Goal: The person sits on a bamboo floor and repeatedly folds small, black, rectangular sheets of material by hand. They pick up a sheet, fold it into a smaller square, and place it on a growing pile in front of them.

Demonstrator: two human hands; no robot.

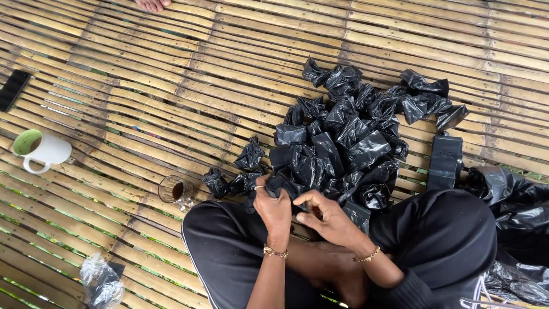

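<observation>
Bamboo slat floor (171,86), both hands (303,212) pinching one black plastic bag (283,186), fingertips seemingly partly hidden

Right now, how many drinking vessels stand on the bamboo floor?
2. A white mug stands at the left edge. A glass of dark liquid stands beside the person's knee. None seems hidden.

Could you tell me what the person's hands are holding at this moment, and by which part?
Both hands grip one small black plastic bag: the left hand bunches its upper left edge, and the right hand pinches its right side with the fingertips.
</observation>
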